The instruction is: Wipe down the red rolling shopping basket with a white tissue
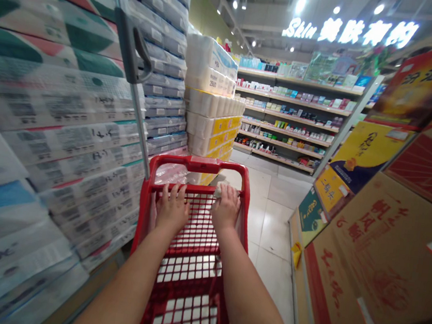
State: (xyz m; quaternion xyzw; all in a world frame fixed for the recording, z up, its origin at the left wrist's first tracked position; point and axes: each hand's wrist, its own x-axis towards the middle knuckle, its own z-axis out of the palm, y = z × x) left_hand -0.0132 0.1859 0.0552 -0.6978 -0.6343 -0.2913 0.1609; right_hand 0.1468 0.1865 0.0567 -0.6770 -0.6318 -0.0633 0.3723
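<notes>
A red plastic shopping basket cart (141,216) with grid walls is directly in front of me. My left hand (172,211) rests on its red crossbar with the fingers spread and nothing visible in them. On the right part of the same bar, my right hand (227,207) bends its fingers over a crumpled whitish cloth (218,189), pressing it to the bar. Part of the cloth is hidden under the fingers. A metal pole (139,122) with a grey handle (135,51) slants up and left from the cart's left corner.
Tall stacks of wrapped tissue packs (85,142) rise close on the left, with toilet roll packs (210,109) ahead. Printed cardboard boxes (381,253) crowd the right side. A pale tiled floor (270,230) runs between them toward shelves (293,103) of small boxes and bottles.
</notes>
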